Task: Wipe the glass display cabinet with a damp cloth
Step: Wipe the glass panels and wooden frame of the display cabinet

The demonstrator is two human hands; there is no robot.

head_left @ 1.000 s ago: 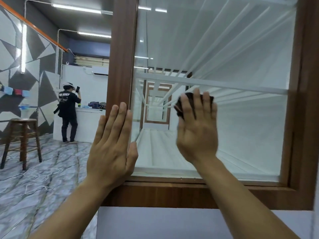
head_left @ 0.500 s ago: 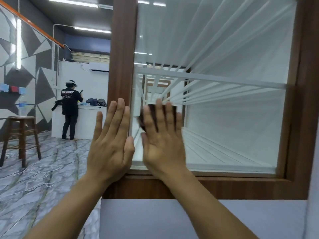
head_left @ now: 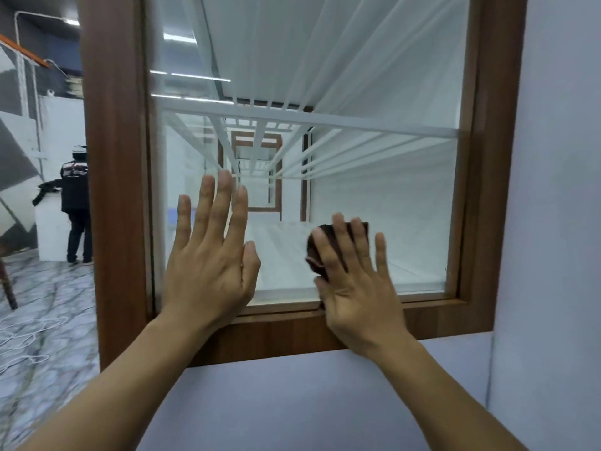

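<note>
Well, the straight fingers (head_left: 360, 245) of the right hand (head_left: 356, 288) are pressing a dark cloth (head_left: 313, 260) flat against the cabinet glass (head_left: 390, 196), low and right of centre in the frame, without curling round it. The left hand (head_left: 208, 258) is lying flat and relaxed on the same pane just beside it, holding nothing. A brown wooden frame (head_left: 113, 190) is running round the glass. At the far left, a person in dark clothes (head_left: 76, 203) is standing on the marbled floor (head_left: 42, 320).

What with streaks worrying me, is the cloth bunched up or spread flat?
Bunched up: the dark cloth shows as a small wad under the right hand, fingers straight, on the glass.
</note>
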